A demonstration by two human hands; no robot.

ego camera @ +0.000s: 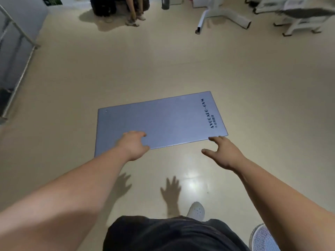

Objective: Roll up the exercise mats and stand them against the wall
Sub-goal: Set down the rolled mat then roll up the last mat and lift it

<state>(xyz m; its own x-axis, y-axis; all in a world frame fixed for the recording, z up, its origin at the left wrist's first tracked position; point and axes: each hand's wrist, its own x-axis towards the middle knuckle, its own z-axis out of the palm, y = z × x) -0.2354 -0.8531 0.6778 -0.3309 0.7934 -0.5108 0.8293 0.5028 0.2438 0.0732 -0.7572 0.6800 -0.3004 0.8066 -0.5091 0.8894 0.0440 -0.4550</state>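
A blue-grey exercise mat [168,120] lies flat and unrolled on the beige floor, with dark lettering along its right end. My left hand [135,144] hovers over the mat's near edge, fingers loosely curled, holding nothing. My right hand [222,153] is spread open just in front of the mat's near right corner, its fingertips reaching that corner. Both arms stretch forward and down. Shadows of both hands fall on the floor between me and the mat.
White gym machine frames [226,15] and a bench [304,17] stand at the back right. A person's legs [135,11] show at the back centre. A metal rail [20,51] and wall run along the left. My shoes [196,211] are at the bottom.
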